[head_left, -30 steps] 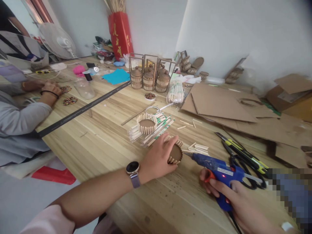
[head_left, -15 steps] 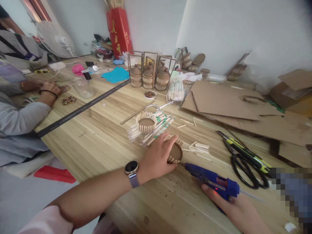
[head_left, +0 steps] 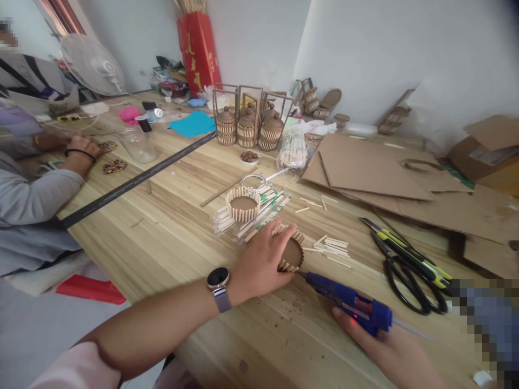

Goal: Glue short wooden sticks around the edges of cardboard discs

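Note:
My left hand, with a watch on its wrist, grips the near-left side of a round cardboard base edged with short wooden sticks. In my right hand is a blue glue gun; its tip touches or nearly touches the lower rim of the base. Behind my left hand, a similar stick-walled ring rests on wrapped sticks. Cut sticks lie just right of the held base.
Black scissors and a yellow-black cutter lie at right, below cardboard sheets. Small lidded baskets stand at the back. At left, another person's hands rest near beaded pieces.
The glue gun and my right hand have shifted slightly left. My left hand and the base look unmoved.

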### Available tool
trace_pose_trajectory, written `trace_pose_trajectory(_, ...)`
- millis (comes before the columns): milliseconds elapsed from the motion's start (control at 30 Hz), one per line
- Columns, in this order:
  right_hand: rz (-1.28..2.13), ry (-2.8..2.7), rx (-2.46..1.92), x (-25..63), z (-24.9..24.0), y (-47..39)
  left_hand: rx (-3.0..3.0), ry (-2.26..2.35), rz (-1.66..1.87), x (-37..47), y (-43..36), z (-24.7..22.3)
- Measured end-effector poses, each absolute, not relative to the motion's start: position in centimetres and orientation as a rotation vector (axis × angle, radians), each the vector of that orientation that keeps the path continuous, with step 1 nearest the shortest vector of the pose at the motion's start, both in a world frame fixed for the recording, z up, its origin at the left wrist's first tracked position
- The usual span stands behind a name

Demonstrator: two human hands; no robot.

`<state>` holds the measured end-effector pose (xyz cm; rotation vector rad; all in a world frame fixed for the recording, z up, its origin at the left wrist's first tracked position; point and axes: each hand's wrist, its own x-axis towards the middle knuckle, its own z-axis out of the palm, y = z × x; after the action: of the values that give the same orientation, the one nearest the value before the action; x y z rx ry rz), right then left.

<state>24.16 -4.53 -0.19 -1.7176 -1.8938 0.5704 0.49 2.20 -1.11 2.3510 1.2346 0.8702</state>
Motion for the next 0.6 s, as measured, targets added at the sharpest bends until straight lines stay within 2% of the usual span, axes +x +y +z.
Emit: trace_pose_trajectory(600,0.514,-1.891,-1.709,23.56,-0.14,-4.60,2.355,1.245,0.844,0.48,2.27,-0.96)
